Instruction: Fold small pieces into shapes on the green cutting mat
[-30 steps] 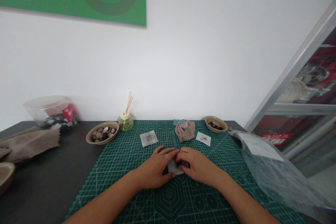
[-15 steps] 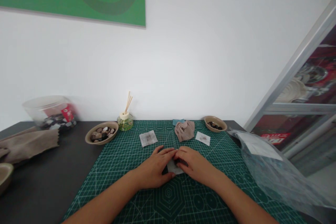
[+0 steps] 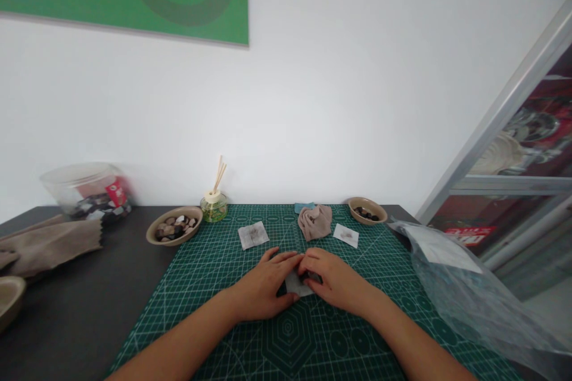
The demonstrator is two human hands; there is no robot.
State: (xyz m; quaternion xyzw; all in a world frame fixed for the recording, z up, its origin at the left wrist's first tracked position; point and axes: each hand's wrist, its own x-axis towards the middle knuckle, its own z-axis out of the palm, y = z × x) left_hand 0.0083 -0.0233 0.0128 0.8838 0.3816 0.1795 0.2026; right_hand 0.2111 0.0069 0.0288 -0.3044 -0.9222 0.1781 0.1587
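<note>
A small whitish sheet with grey smudges (image 3: 297,287) lies on the green cutting mat (image 3: 214,286). My left hand (image 3: 267,286) rests flat on the sheet's left side, fingers stretched and thumb apart, pressing it down. My right hand (image 3: 333,278) is curled at the right side of the sheet, its fingers and thumb closed around a dark pebble (image 3: 314,277) that is mostly hidden. The pebble appears to touch the sheet. The fingertips of both hands meet near the sheet's far edge.
Two smudged sheets, left (image 3: 253,234) and right (image 3: 346,236), flank a crumpled beige cloth (image 3: 315,222). Pebble bowls stand left (image 3: 154,236) and right (image 3: 379,218). A reed diffuser (image 3: 213,207), plastic jar (image 3: 67,184), brown cloth (image 3: 58,247) and plastic bag (image 3: 465,292) lie around.
My right hand has shifted very slightly to the right with the pebble. My left hand stays in place on the sheet.
</note>
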